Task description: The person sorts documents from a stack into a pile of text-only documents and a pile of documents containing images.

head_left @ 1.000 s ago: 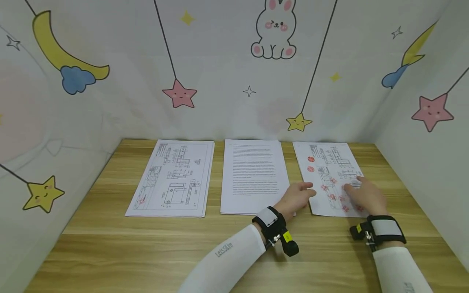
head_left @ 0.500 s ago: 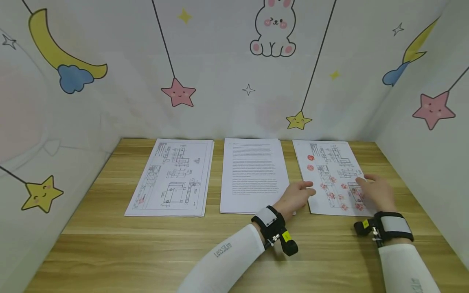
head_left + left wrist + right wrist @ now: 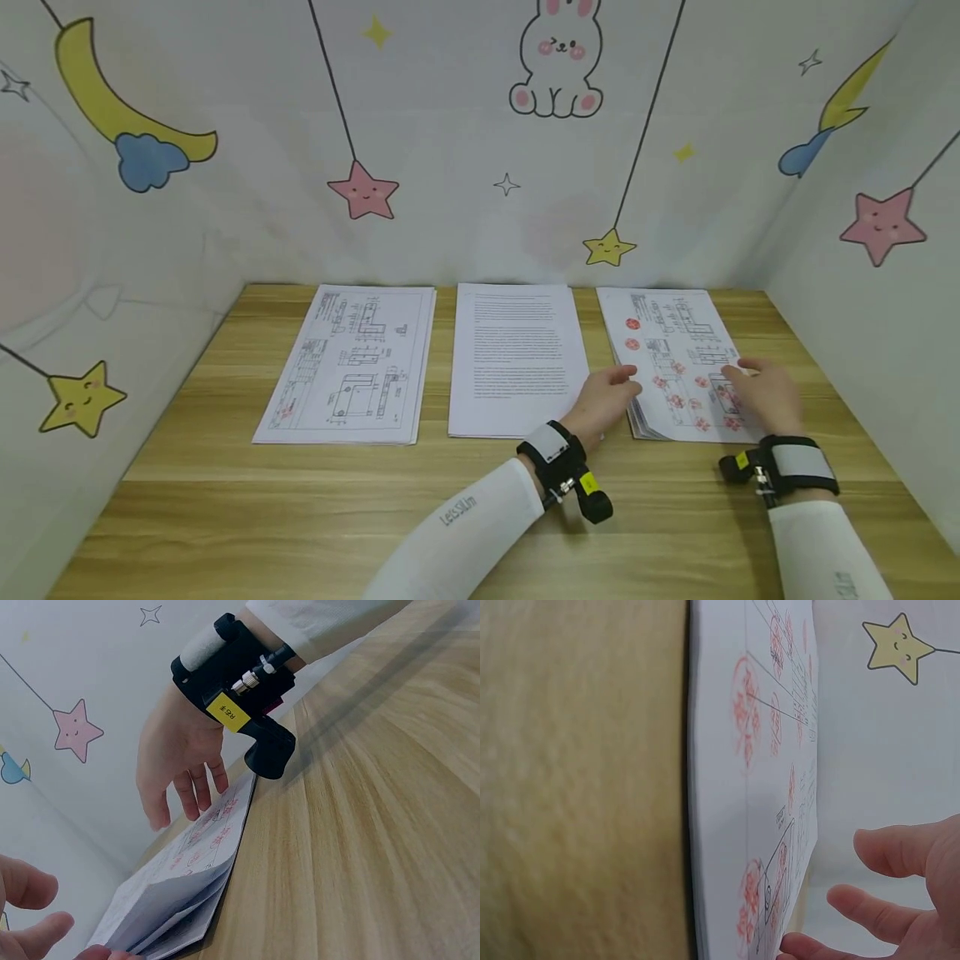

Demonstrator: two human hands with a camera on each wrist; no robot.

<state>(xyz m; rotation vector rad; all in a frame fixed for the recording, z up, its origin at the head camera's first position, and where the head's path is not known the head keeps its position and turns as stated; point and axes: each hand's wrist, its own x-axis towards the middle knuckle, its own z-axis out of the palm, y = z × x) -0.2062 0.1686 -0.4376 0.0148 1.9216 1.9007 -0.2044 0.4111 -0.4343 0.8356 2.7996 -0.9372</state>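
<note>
In the head view a stack of paper sheets point(image 3: 697, 350) lies at the right, its top sheet printed with line drawings and red round stamps. My left hand point(image 3: 602, 404) is at its left edge, thumb and index finger apart. The left wrist view shows my lower left fingers point(image 3: 112, 953) touching the sheets' edge, where the near corner point(image 3: 176, 904) is raised and the pages fan apart. My right hand point(image 3: 768, 397) is at the stack's right edge with loosely bent fingers; the right wrist view shows its lowest finger point(image 3: 810, 949) by the paper's edge.
A middle paper stack point(image 3: 517, 417) carries lines of text, close beside my left wrist. Another stack point(image 3: 348, 367) with technical drawings lies at the left. The wooden table point(image 3: 300, 517) meets a patterned white wall point(image 3: 465, 233) at the back and sides.
My right hand has moved right, off the top sheet to the stack's right edge. My left hand is nearly still, while the stack's lower left corner has lifted and its sheets have spread.
</note>
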